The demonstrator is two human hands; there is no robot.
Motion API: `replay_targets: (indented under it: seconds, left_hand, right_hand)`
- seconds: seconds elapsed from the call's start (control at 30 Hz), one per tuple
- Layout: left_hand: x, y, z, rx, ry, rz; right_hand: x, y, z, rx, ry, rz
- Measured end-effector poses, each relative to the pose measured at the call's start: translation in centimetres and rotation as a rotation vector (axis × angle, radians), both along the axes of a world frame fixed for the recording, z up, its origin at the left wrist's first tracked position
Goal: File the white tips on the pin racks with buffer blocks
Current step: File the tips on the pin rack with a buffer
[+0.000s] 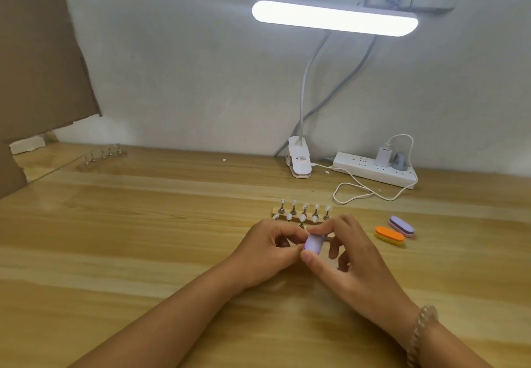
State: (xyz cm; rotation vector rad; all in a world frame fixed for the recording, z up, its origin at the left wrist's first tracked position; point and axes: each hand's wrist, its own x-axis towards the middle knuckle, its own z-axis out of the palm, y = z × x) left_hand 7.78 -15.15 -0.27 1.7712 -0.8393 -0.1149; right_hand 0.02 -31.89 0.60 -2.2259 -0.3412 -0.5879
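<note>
Filing is under way, not complete. The right hand (344, 252) grips a lilac buffer block (314, 243) between thumb and curled fingers, just in front of the near pin racks (301, 214). The left hand (271, 242) has thumb and forefinger pinched together against the block, apparently on a pin; the contact itself is hidden. The white tips (302, 217) stand on their pins; which are already filed cannot be told. A far rack (102, 157) lies well apart at far left, judged still to do. An orange block (389, 235) and a purple block (401, 225) lie unused to the right.
</note>
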Motion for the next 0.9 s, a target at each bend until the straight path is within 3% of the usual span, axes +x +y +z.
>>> replay_targets:
  seconds: [0.13, 0.23, 0.4, 0.53, 0.67, 0.8, 0.9]
  left_hand:
    - [-0.2, -0.1, 0.2, -0.011, 0.029, 0.005]
    - [-0.2, -0.2, 0.4, -0.068, 0.112, -0.013]
    - [-0.2, -0.2, 0.2, -0.089, 0.173, -0.018]
    - [-0.2, -0.2, 0.2, -0.081, 0.167, -0.013]
    - [0.0, -0.1, -0.1, -0.067, 0.166, -0.025]
    - [-0.2, -0.2, 0.1, -0.077, 0.164, -0.036]
    - [-0.2, -0.1, 0.1, -0.064, 0.162, -0.037]
  right_hand:
    - [0.9, -0.7, 0.3, 0.132, 0.05, -0.102]
    - [0.3, -0.8, 0.4, 0.231, -0.045, -0.136]
    - [-0.1, 0.3, -0.1, -0.001, -0.082, -0.055]
    - [0.6, -0.3, 0.1, 0.046, -0.083, -0.165]
    - [0.1, 0.2, -0.2, -0.059, -0.118, -0.075]
    - [0.8, -0.6, -0.1, 0.078, -0.051, -0.146]
    - [0.6, -0.3, -0.3, 0.006, -0.093, -0.122]
